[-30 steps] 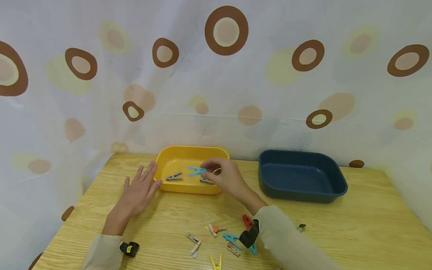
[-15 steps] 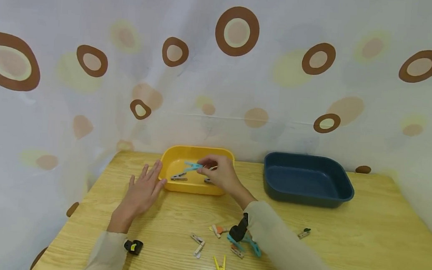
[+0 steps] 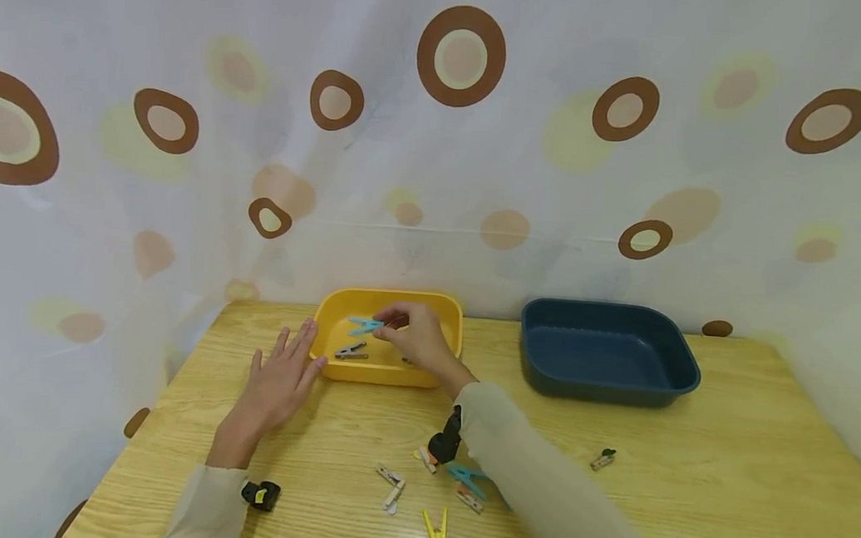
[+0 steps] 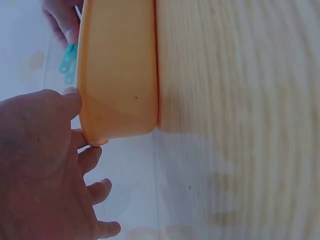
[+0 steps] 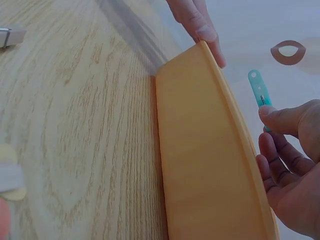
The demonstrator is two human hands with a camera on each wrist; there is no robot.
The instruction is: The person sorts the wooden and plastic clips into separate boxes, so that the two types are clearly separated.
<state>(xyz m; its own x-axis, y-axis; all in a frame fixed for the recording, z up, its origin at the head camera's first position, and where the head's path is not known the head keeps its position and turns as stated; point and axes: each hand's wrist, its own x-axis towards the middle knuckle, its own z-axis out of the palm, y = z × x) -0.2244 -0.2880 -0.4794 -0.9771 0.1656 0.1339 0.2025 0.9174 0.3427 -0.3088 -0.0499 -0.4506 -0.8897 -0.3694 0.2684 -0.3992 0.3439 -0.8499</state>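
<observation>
A light-blue clothespin (image 3: 365,326) is pinched between the thumb and fingers of my right hand (image 3: 417,335), over the inside of the yellow tray (image 3: 371,373). In the right wrist view, one end of the clothespin (image 5: 258,87) sticks out past the thumb tip. My left hand (image 3: 278,382) rests against the tray's left side, fingers spread and mostly straight, its thumb at the rim in the left wrist view. Inside the tray lies a grey clothespin (image 3: 352,351); another small piece beside it is mostly hidden by my right hand.
A dark blue tray (image 3: 605,390) stands to the right. Nearer on the wooden table lie a yellow clothespin (image 3: 437,536), another light-blue clothespin (image 3: 467,477) and several small wooden clothespins (image 3: 394,491). One with a green top (image 3: 603,459) lies apart at right. A patterned curtain hangs behind.
My right hand has moved left and slightly farther back over the yellow tray, carrying the light-blue clothespin. The left hand stays at the tray's side.
</observation>
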